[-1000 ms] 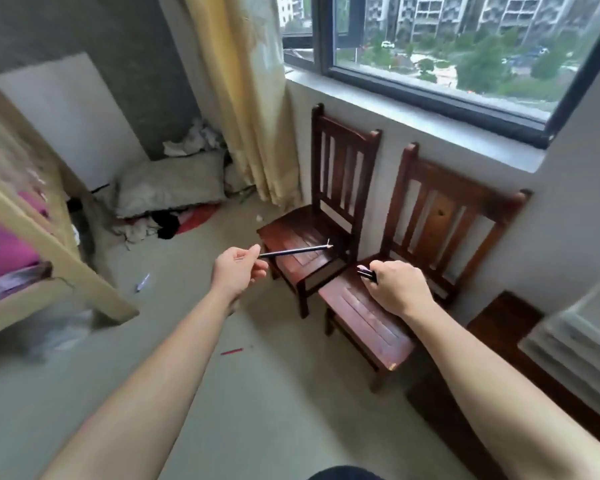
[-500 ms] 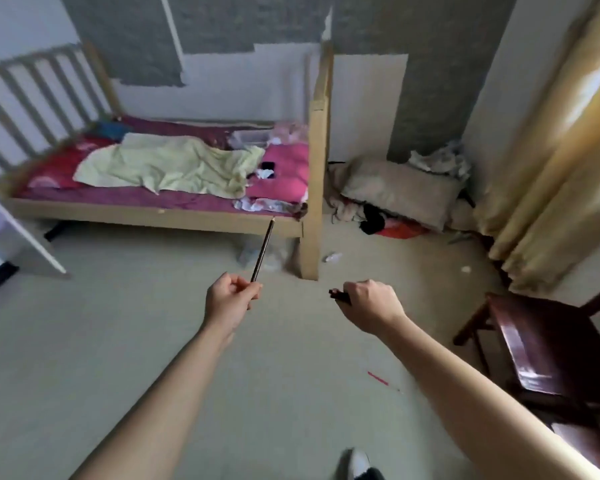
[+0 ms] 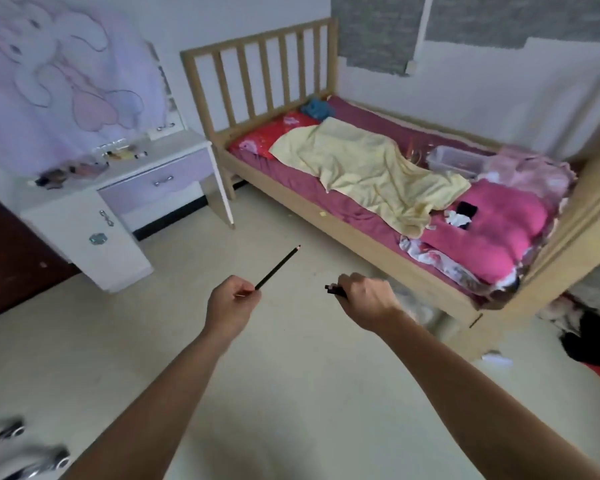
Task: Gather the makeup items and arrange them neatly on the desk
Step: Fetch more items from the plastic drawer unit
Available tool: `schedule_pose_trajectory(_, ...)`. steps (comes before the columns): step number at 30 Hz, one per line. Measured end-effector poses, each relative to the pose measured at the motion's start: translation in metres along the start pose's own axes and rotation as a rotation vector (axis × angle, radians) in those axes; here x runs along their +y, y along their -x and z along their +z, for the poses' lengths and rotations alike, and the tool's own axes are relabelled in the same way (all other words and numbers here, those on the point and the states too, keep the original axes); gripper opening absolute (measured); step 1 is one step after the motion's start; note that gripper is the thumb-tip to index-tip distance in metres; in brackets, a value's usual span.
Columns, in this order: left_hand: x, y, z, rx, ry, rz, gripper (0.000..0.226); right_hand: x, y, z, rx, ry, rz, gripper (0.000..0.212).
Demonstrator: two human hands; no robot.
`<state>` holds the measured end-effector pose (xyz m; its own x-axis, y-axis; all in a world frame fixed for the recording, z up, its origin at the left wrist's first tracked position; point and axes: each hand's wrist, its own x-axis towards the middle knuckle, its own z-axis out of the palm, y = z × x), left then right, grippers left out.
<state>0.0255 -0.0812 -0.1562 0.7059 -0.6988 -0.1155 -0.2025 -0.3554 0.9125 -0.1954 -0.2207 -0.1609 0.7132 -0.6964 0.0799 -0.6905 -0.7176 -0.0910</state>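
Pencil (image 3: 278, 267): pinching it by the lower end in the left hand (image 3: 231, 301), tip pointing up and away over the floor (image 3: 291, 375), well apart from the desk (image 3: 174, 148). Gripping a dark item (image 3: 334, 289) in the right hand (image 3: 366, 299), fingers curling round it; showing only a stub past the knuckles, the rest hiding in the fist, kind hard to tell. Lying smeared on the desk top: small makeup items (image 3: 84, 168), too blurred to name. Blurring at bottom left: a silvery shape (image 3: 21, 455), cut off by the edge.
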Motion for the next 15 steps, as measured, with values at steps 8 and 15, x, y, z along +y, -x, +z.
schedule_pose_trajectory(8, -0.025, -0.159, -0.051, 0.249, -0.098, -0.020, 0.011, -0.046, -0.224, 0.040, -0.072, 0.067, -0.323, 0.031)
schedule_pose_trajectory(15, -0.020, -0.348, -0.107, 0.305, -0.119, -0.006, 0.008, -0.096, -0.426, 0.053, -0.072, 0.102, -0.343, 0.029)
